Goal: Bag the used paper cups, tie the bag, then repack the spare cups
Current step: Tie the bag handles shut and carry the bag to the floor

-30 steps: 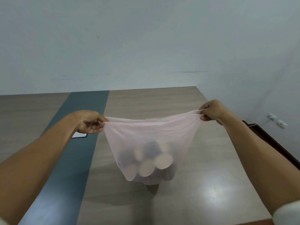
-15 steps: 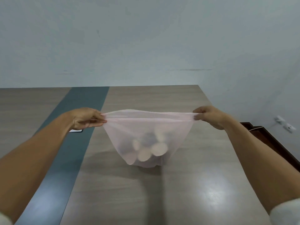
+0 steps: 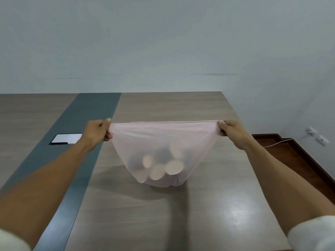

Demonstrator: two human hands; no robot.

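**Operator:** Bag [image 3: 164, 142] of used paper cups [image 3: 161, 166], pale pink and see-through, stretched taut between my two hands over the table [image 3: 208, 214]. My left hand [image 3: 97, 132] grips the bag's left top corner, fingers [image 3: 108, 136] curled round the gathered film with the thumb laid over it. My right hand [image 3: 231, 133] does the same at the bag's right corner. I judge the bagging done and the tying not yet begun.

**Desk:** Where does the load sit?

**Operator:** Low in the bag's belly, several cups jumbled together, round ends showing through the film. The bottom hangs just above the table or brushes it; I cannot tell which.

**Desk:** What could go wrong from here?

**Operator:** Three things, in my judgement. The film looks thin, and pulling the corners further apart could tear it at either grip. Bringing the corners together to knot them slackens the mouth, and if one slips from my fingers the bag tips and cups spill onto the table. Too short a knot could work loose under the weight.

**Desk:** Anything else near the bag?

**Operator:** A pale panel [image 3: 66, 138] set in the dark strip [image 3: 87, 113] left of the bag. No spare cups in view.
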